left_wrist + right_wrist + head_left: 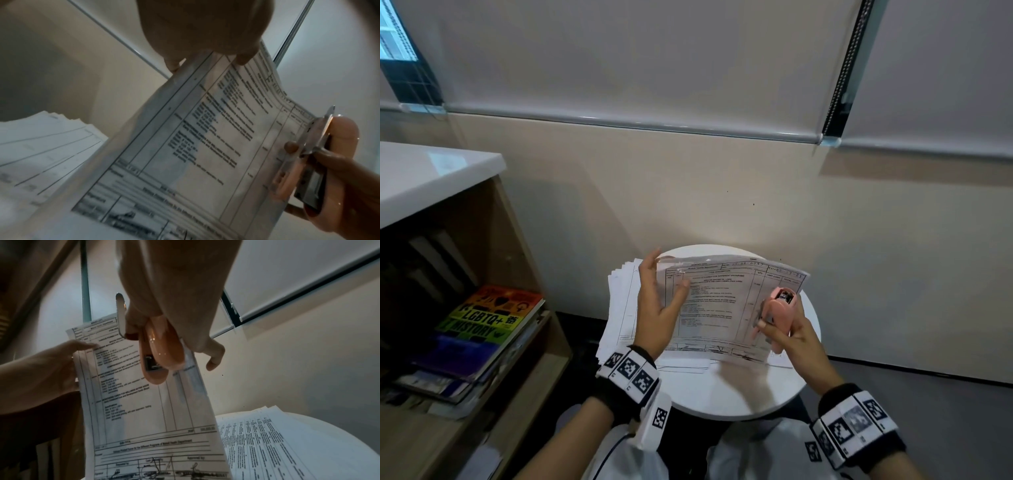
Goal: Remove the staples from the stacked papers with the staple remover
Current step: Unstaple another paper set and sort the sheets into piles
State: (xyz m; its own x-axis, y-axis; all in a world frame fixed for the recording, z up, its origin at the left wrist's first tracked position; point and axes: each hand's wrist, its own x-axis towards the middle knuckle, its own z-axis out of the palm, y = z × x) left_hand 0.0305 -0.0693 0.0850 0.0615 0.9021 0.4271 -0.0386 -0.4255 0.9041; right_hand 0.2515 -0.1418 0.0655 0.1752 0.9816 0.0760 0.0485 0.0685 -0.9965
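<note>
A printed sheet [715,308] is lifted off the round white table [722,394] and curves in the air. My left hand [654,291] pinches its left edge, thumb on the printed face and fingers behind. My right hand [798,339] grips a pink staple remover [779,308] at the sheet's right edge, its metal tip pointing away from me. In the left wrist view the sheet [205,146] lies against the pink tool [341,129]. In the right wrist view the tool [162,350] hangs in front of the sheet [144,410]. A fanned stack of papers [619,308] lies underneath.
A wooden shelf unit with a white top [431,171] stands at the left, holding a pile of books [493,318]. A beige wall with roller blinds [654,68] is right behind the table. My lap is below the table's near rim.
</note>
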